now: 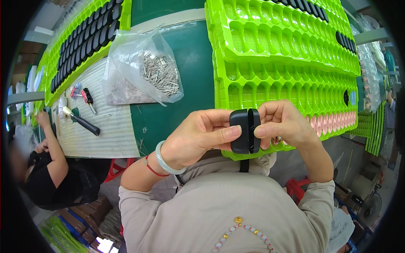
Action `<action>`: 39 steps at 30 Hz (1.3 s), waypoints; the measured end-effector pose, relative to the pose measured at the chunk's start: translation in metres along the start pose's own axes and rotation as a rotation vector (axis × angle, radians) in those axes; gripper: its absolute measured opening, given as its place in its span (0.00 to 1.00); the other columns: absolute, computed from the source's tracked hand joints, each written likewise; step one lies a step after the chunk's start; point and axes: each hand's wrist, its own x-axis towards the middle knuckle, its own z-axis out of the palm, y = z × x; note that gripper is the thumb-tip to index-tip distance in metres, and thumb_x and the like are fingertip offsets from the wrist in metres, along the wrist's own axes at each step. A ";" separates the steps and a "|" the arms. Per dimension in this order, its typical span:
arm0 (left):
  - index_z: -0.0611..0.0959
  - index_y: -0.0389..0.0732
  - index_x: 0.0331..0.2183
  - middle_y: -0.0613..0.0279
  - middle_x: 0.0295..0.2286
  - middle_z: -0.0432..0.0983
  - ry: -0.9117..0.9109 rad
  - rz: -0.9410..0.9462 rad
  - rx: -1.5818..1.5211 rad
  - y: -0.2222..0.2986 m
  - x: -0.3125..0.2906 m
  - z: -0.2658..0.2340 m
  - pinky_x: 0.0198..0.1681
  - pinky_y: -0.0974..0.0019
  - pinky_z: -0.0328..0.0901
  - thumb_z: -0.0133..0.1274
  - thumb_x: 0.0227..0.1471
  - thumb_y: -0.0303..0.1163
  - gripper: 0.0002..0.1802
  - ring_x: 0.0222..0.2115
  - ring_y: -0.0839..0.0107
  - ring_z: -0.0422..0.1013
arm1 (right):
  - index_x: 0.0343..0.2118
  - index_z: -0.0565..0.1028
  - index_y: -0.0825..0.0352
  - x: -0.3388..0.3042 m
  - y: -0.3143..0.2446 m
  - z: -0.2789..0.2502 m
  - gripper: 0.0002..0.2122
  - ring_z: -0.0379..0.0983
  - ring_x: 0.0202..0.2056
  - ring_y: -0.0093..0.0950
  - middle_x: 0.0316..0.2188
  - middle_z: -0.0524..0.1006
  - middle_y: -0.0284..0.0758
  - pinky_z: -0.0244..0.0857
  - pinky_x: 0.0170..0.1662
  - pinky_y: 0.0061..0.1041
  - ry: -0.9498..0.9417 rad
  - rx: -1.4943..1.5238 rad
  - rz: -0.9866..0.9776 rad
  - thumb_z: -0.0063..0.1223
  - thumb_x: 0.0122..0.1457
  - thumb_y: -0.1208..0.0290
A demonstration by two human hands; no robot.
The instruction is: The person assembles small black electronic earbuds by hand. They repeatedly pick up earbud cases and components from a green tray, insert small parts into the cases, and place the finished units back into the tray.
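In front of my chest, a small black case (239, 141) with rounded corners is held between both hands. A narrow gap runs between its wider left part and its slimmer right part (253, 130). My left hand (204, 130) grips the wider part, thumb on its face and fingers behind. The thumb and fingers of my right hand (287, 124) pinch the slimmer part. Just beyond my hands lies a bright green moulded tray (223, 82) with rows of hollows. Pink pieces (333, 124) fill a row along its near right side.
A clear plastic bag (126, 55) of small metal pins (160, 74) sits left of the tray. Nearby lie a black-handled tool (86, 123) and a small screwdriver (88, 100). Another green tray (122, 25) holds black pieces (86, 40). A co-worker's arm (55, 152) is at far left.
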 end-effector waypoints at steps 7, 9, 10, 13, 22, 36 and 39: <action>0.73 0.30 0.42 0.59 0.34 0.74 0.096 0.283 0.149 -0.014 0.000 -0.002 0.40 0.73 0.66 0.57 0.46 0.26 0.20 0.34 0.77 0.70 | 0.28 0.73 0.70 -0.003 -0.004 0.015 0.12 0.71 0.22 0.14 0.21 0.76 0.30 0.59 0.18 0.12 0.087 -0.213 -0.177 0.62 0.45 0.69; 0.73 0.30 0.42 0.58 0.34 0.74 0.101 0.284 0.166 -0.011 -0.002 0.000 0.40 0.73 0.66 0.57 0.46 0.26 0.20 0.35 0.77 0.70 | 0.28 0.73 0.71 -0.005 -0.008 0.015 0.12 0.71 0.23 0.14 0.21 0.76 0.31 0.61 0.20 0.12 0.077 -0.197 -0.171 0.63 0.44 0.69; 0.73 0.30 0.42 0.59 0.34 0.74 0.100 0.258 0.126 -0.010 -0.003 0.001 0.40 0.73 0.66 0.57 0.46 0.26 0.20 0.35 0.77 0.70 | 0.28 0.73 0.72 -0.005 -0.012 0.014 0.12 0.71 0.23 0.14 0.21 0.76 0.31 0.62 0.22 0.12 0.057 -0.155 -0.105 0.63 0.44 0.70; 0.74 0.30 0.41 0.59 0.34 0.74 0.081 0.236 0.071 -0.010 -0.002 0.001 0.39 0.73 0.66 0.57 0.46 0.26 0.20 0.35 0.77 0.70 | 0.28 0.73 0.73 -0.005 0.002 0.018 0.12 0.72 0.23 0.15 0.22 0.76 0.31 0.63 0.23 0.12 0.115 -0.179 -0.237 0.63 0.44 0.71; 0.73 0.30 0.43 0.58 0.37 0.74 0.041 0.182 -0.004 -0.005 -0.002 -0.001 0.41 0.72 0.66 0.54 0.48 0.26 0.19 0.36 0.76 0.71 | 0.28 0.73 0.68 0.001 -0.004 0.006 0.11 0.73 0.21 0.17 0.22 0.76 0.32 0.58 0.16 0.13 -0.020 -0.031 -0.067 0.62 0.44 0.69; 0.68 0.33 0.47 0.59 0.39 0.71 -0.128 0.190 -0.194 -0.023 0.007 -0.013 0.44 0.68 0.64 0.52 0.50 0.41 0.28 0.40 0.72 0.69 | 0.36 0.72 0.68 0.011 -0.001 -0.009 0.13 0.73 0.23 0.20 0.27 0.77 0.33 0.62 0.17 0.15 -0.223 0.066 -0.052 0.54 0.49 0.67; 0.68 0.34 0.48 0.59 0.40 0.71 -0.071 0.266 -0.189 -0.020 0.006 -0.014 0.45 0.66 0.64 0.51 0.51 0.40 0.26 0.41 0.70 0.69 | 0.39 0.72 0.69 0.012 -0.011 -0.010 0.15 0.73 0.27 0.21 0.30 0.75 0.33 0.65 0.23 0.17 -0.035 -0.137 -0.221 0.56 0.48 0.70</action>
